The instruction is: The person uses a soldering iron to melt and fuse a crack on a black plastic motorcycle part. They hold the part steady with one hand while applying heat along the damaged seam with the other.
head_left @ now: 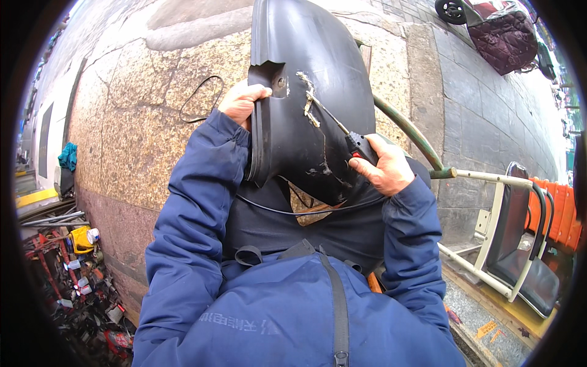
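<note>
A large curved black plastic panel [342, 61] lies across my lap, with a broken notch in its left edge. My left hand [243, 103] is closed on that edge just below the notch, thumb on top and the other fingers hidden beneath. In my right hand [386, 168] is a soldering iron [361, 148] with a black handle and a red button. Its thin metal tip points up and left, touching or just above a rough, whitish seam [309, 101] in the panel. Further down, a thin crack [326, 153] runs toward the lower edge.
A black cable [293, 213] crosses my lap. Stone paving carries a loop of black cord [199, 101] at left. Jumbled tools and parts [79, 287] lie lower left. On the right stand a metal-framed chair [520, 244] and a greenish curved pipe [409, 128].
</note>
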`<state>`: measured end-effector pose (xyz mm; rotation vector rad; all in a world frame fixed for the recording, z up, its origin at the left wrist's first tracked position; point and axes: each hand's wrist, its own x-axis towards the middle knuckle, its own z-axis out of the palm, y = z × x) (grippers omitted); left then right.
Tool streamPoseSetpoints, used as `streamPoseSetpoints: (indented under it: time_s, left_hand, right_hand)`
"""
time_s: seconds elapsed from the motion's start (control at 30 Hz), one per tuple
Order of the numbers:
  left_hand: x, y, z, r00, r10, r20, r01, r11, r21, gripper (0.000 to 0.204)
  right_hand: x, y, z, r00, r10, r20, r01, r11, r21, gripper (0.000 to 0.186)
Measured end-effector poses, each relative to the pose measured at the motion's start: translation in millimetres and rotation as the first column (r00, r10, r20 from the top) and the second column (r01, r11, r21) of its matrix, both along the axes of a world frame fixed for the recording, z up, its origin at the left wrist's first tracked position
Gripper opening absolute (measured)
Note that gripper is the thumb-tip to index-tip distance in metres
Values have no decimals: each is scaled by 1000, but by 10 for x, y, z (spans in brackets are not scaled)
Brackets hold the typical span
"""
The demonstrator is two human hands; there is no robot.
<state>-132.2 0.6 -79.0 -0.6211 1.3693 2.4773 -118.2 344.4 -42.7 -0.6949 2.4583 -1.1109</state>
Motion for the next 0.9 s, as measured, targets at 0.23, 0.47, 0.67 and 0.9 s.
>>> streamPoseSetpoints:
  time_s: [0.23,0.47,0.67,0.9]
  left_hand:
    - [-12,-16,-19,1000,-16,-11,16,1000,10,6]
    - [-3,-11,7,1000,-20,3,20,1000,-3,9]
    - [-3,-6,6,1000,-10,-7,10,1000,24,9]
    - [-8,-23,-22,1000,-19,8,19,999,30,10]
  right_hand:
    - [-8,3,-5,1000,-6,-15,6,1000,11,40]
    - [-3,-5,45,1000,7,1,-7,1000,23,40]
    - [-4,-16,76,1000,-4,15,3,998,56,40]
    - [-9,-4,38,1000,-16,17,15,999,51,41]
